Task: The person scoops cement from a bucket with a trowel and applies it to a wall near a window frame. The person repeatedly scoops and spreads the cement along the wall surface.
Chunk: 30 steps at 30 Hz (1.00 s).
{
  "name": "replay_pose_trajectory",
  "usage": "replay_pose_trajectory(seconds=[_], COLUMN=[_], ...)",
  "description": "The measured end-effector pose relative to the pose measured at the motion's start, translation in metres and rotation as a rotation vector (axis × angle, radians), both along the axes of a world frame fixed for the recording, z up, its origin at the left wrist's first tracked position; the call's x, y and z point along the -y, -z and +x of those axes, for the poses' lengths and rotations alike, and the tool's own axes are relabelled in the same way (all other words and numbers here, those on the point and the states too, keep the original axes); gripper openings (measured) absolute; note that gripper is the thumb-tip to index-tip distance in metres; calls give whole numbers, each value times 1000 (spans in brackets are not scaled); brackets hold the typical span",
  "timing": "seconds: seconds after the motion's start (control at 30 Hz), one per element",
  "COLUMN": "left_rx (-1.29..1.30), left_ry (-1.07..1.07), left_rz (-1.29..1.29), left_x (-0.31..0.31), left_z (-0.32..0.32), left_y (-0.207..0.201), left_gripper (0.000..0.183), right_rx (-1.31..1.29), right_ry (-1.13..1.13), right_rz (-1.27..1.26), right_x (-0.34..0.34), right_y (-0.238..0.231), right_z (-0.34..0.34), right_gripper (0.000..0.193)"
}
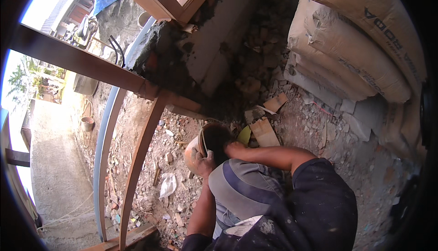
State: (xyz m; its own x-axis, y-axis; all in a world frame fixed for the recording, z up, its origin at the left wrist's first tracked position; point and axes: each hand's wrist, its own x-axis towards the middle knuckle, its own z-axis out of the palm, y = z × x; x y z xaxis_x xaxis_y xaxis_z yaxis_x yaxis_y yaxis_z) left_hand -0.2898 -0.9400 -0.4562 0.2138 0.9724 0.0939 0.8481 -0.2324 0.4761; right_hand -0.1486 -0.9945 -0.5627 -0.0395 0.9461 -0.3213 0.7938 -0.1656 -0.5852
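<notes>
A tilted orange-brown bucket (191, 157) rests on the rubble in front of me, with a dark interior and a thin handle. My left hand (203, 163) grips its near left rim, fingers against the wall. My right hand (234, 150) is at the right side of the bucket's mouth; its fingers are lost in shadow, and whatever they hold is hidden. A yellow-green piece (244, 135) lies just beyond the right hand, beside a flat tan board piece (264, 133). My knee (246, 185), in grey and navy cloth, stands between my forearms.
Stacked brown paper sacks (351, 54) rise at the right. A wooden frame (143, 166) and a long beam (77, 59) cross the left side. A rough wall (219, 45) stands ahead. Broken rubble and a white plastic bag (168, 185) cover the ground; another bucket (87, 123) stands outside.
</notes>
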Motion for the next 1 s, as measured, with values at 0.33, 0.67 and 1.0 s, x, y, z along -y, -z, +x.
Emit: replay_pose_trajectory(seconds=[0.33,0.67,1.0], left_rx=[497,452,615], left_ry=[-96,-251,-597], left_rz=[-80,-241,-191], left_x=[-2,-19,24], left_z=[-54,-92,-131], left_y=[49,-9,5], left_gripper=[45,24,30], right_rx=[-905,-863,-1803], right_ry=[-326,-314,698], right_rz=[-71,287,398], right_x=[23,50,11], right_y=[36,32,-164], right_z=[-22,15,112], right_gripper=[30,34,50])
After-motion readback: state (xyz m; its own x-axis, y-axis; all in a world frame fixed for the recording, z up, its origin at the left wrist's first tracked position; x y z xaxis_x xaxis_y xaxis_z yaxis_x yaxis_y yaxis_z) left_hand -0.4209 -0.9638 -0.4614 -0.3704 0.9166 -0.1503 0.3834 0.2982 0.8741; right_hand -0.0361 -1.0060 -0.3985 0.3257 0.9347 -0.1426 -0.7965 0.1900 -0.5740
